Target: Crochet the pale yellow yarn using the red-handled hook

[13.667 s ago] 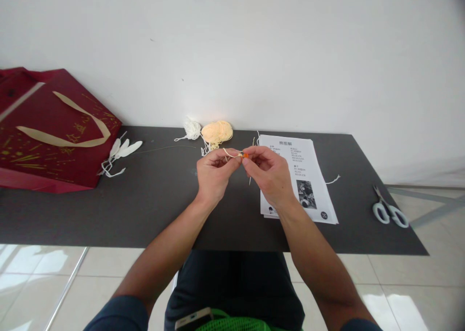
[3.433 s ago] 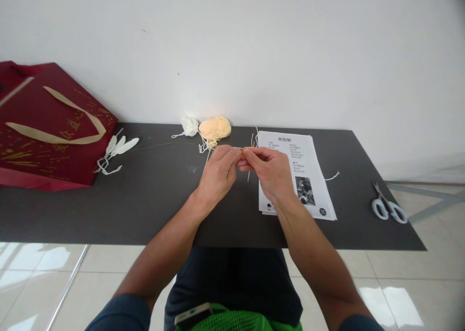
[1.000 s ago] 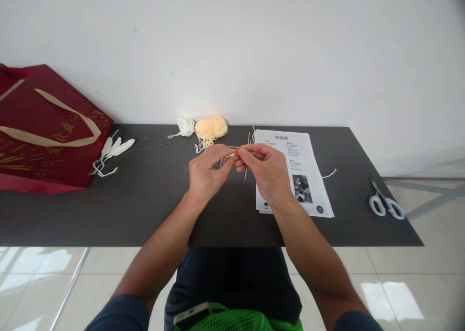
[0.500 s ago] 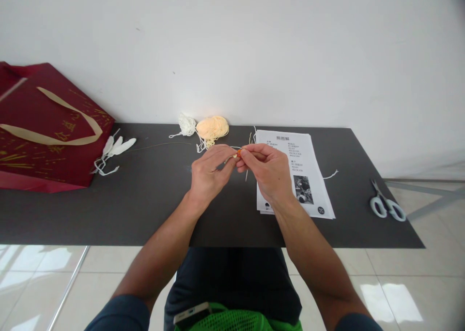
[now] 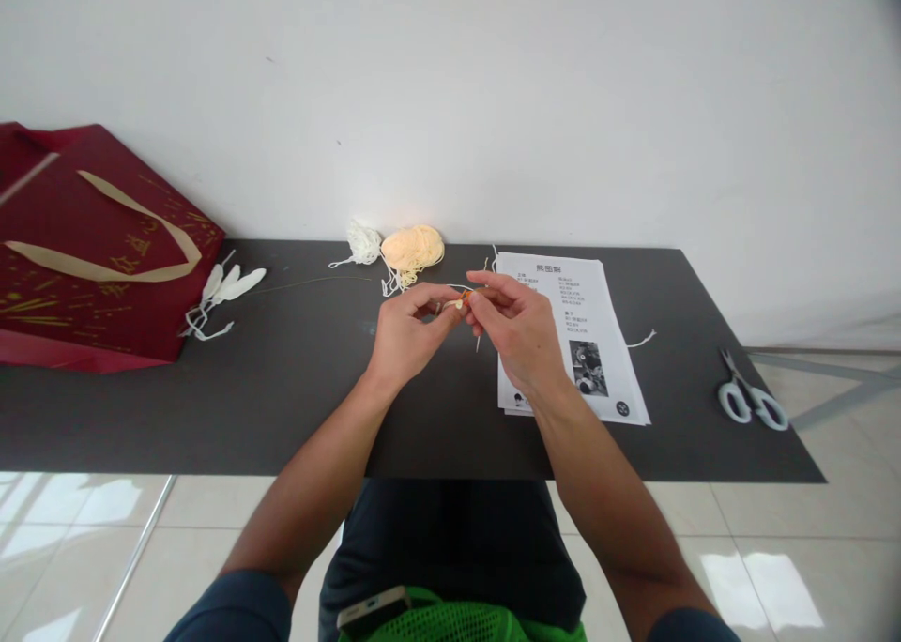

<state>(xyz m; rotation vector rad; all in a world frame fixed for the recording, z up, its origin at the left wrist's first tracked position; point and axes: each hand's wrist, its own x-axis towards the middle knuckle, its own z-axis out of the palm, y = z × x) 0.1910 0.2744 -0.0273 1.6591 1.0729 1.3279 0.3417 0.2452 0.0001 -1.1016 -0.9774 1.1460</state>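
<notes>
My left hand (image 5: 409,330) is closed in a pinch on a small cream crochet piece (image 5: 459,304), with white yarn passing over its fingers. My right hand (image 5: 517,328) meets it from the right. Its thumb and index finger are closed on what looks like an orange crochet hook (image 5: 466,295), mostly hidden by the fingers. The orange tip touches the cream piece. Just behind my hands lie a peach yarn ball (image 5: 414,248) and a smaller white yarn ball (image 5: 364,242).
Printed sheets (image 5: 605,295) lie partly under my right hand. Scissors (image 5: 750,393) rest near the right edge of the dark table (image 5: 282,417). To the left, white crocheted pieces (image 5: 236,285) with loose tails lie beside a red gift bag (image 5: 105,248).
The fingers of my right hand have lifted and spread slightly. My left fingers have shifted around the cream piece, which now shows more. Things on the table have stayed put.
</notes>
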